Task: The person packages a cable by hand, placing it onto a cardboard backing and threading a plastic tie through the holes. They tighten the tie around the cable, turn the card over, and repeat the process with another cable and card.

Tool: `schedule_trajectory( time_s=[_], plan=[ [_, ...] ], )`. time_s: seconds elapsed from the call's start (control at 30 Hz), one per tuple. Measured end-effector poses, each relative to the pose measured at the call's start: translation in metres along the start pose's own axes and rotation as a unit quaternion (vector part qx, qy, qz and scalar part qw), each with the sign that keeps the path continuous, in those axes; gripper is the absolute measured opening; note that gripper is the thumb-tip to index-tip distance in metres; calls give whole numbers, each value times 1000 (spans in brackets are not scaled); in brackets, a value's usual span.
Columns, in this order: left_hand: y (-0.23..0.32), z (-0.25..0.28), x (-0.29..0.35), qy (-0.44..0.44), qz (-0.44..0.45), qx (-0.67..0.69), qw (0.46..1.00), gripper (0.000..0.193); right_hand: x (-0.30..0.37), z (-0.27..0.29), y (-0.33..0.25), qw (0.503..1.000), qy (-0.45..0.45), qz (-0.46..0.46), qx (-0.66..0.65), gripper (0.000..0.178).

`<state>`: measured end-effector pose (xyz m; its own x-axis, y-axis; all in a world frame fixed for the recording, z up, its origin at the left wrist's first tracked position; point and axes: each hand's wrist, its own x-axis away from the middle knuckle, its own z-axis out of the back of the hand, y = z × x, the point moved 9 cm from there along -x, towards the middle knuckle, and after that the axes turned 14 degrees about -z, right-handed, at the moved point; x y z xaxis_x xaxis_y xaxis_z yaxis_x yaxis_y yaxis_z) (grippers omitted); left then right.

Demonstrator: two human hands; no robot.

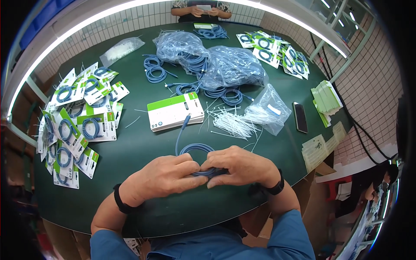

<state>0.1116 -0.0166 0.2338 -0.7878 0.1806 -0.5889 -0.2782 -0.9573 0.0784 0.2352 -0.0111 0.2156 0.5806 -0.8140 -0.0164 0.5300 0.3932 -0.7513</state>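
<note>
Left hand [167, 175] and right hand [245, 167] pinching one coiled blue cable [196, 147]

Left to right. We tag the left hand first: fingers curled, gap nearly gone, tips on the coil's near side. The coil sits between the hands and just beyond them; roughly round, so we give it no long axis, and fingers hide its lower part. Its free end leaves the loop's left side and points away from the body, the plug [186, 121] overlapping the front of a white-and-green card stack [175, 113]; whether they touch we can't tell. Right hand: thumb and fingers close together on the same near side. Both touch the coil, so neither is nearer; the free end favours the left.

Surface, a dark green table [130, 149]: we log a carded cable heap [91, 128], a bag of small white pieces [121, 51], the card stack, bagged blue cables [236, 67] behind it, loose white cable ties [234, 123], a clear bag [275, 106], a second carded pile [266, 43], a black phone [300, 117], translucent trays [314, 151], a bundle of green-and-white cards [327, 99].

Room: we note a tiled wall [82, 50], a person opposite [201, 16] holding something white, a bright light tube [310, 31] overhead, another person [359, 190] far right.
</note>
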Motion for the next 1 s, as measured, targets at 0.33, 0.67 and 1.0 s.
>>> schedule_trajectory(
  time_s=[0.33,0.67,1.0],
  plan=[
    [-81,-59,-7,-15,43,21,999,32,-10,41,89,997,59,49,8,27],
    [-78,-36,2,33,33,20,999,27,-11,40,64,984,151,98,6,23],
    [-121,10,52,116,337,-89,930,55,22,66,59,962,262,7,-78,19]
  ],
)
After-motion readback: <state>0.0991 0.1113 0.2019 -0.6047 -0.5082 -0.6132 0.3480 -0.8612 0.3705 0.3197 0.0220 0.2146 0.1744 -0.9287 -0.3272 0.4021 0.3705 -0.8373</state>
